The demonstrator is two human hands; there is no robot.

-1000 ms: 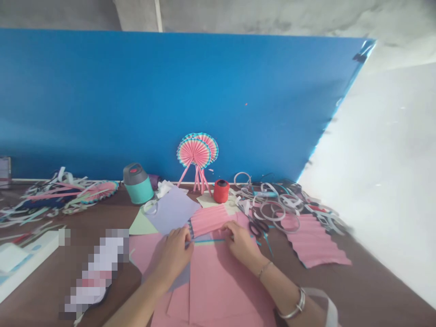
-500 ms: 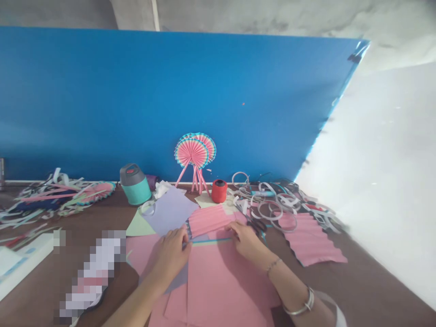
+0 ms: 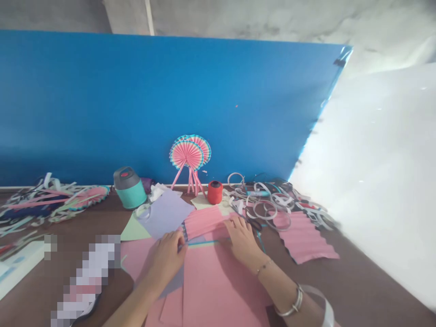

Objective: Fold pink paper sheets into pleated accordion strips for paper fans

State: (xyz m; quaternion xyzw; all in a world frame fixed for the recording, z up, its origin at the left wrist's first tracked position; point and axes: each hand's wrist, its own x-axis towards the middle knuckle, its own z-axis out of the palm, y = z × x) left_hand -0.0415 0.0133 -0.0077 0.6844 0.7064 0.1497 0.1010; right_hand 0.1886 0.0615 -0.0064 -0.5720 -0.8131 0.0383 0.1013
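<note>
A pink paper sheet [image 3: 218, 281] lies in front of me, with a blue strip [image 3: 204, 244] along its far edge. At that edge's left end, my left hand [image 3: 166, 254] is closed, thumb and bent fingers pinching the paper. My right hand [image 3: 242, 240] rests palm down over the right end, its fingers stretched forward and slightly apart; its thumb is hidden. Just beyond the fingers lies a pleated pink paper [image 3: 204, 222], close to the right fingertips. More pink and purple sheets show under and around the hands.
Behind the papers stand round paper fans [image 3: 187, 154], a red thread spool [image 3: 215, 192] and a teal-and-grey container [image 3: 130, 188]. Curled paper strips [image 3: 265, 204] and another pleated pink sheet [image 3: 306, 236] lie at right. Left are a strip pile [image 3: 51, 200] and a pixelated item [image 3: 85, 281].
The whole view has shifted slightly, so things appear further left. My right hand's fingers have straightened and spread over the sheet's edge. My left hand stays at the left end.
</note>
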